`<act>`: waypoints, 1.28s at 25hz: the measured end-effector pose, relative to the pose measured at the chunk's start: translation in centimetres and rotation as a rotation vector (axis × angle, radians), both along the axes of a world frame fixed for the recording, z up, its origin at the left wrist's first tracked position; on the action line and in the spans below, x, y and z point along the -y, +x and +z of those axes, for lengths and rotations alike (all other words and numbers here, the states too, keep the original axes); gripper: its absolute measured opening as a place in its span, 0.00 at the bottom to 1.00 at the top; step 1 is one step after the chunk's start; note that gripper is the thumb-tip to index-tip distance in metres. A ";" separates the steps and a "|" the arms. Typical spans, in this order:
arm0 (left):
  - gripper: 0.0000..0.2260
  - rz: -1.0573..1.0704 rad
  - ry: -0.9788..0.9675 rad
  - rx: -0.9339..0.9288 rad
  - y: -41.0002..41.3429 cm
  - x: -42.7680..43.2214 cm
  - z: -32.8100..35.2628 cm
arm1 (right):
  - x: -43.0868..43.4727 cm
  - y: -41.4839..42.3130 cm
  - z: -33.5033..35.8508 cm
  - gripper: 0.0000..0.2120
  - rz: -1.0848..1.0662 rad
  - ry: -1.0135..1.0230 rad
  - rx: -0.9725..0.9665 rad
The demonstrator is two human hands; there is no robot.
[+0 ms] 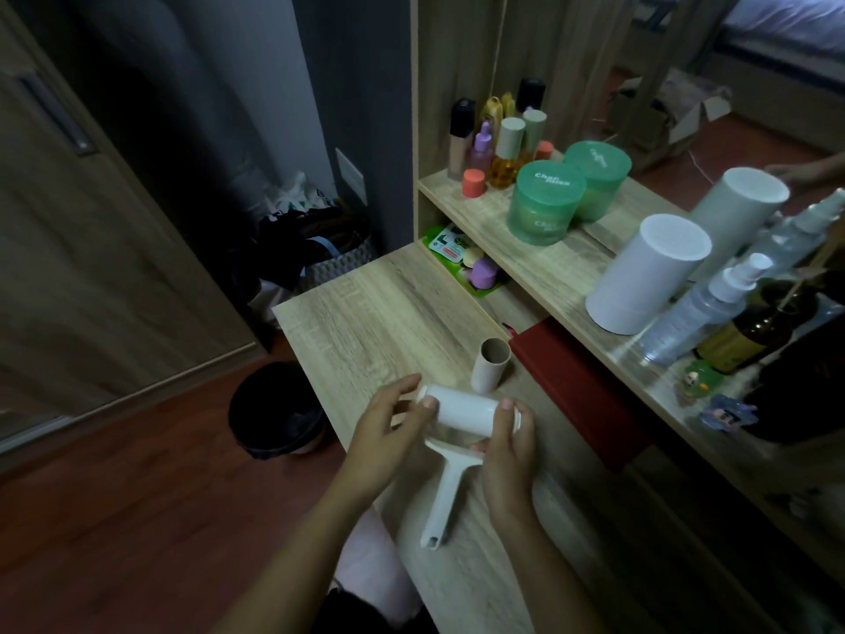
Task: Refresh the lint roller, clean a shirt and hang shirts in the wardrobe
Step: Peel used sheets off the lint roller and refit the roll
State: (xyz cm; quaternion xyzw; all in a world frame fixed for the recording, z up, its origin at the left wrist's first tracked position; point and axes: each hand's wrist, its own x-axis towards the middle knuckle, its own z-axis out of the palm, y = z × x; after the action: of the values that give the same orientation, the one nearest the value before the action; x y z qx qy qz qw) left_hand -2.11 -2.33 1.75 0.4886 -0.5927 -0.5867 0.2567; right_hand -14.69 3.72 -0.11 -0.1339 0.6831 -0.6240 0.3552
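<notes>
Pale woodgrain desk (366, 322); left hand (384, 432), right hand (507, 455) each gripping a smooth white cylindrical lint roller (462, 411)

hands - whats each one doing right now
left hand: pinches the left end of the roller
right hand: grips the roller's right end

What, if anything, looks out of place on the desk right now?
Only the empty cardboard core, standing upright on the desk beside the red book. The left hand and right hand hold the lint roller; nothing looks spilled or damaged.
</notes>
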 end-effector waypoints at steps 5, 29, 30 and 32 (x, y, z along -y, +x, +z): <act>0.13 0.057 -0.099 0.042 0.0 0.2 0.6 | 0.0 0.0 0.0 0.15 0.024 -0.002 -0.077; 0.12 0.139 0.033 -0.262 -1.9 -0.6 1.9 | 0.4 -0.3 2.2 0.06 0.047 -0.010 -0.192; 0.12 0.158 0.014 -0.257 -2.0 -0.7 1.8 | 0.4 -0.3 2.2 0.06 0.048 -0.010 -0.185; 0.12 0.188 -0.008 -0.231 -2.3 -1.0 1.6 | 0.2 -0.2 2.2 0.07 0.063 -0.002 -0.191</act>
State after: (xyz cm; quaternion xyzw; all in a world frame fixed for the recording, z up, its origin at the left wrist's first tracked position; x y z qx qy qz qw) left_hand -4.38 -1.31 3.30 0.4702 -0.5131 -0.6100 0.3789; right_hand -14.85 3.48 2.04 -0.2146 0.7086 -0.5977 0.3075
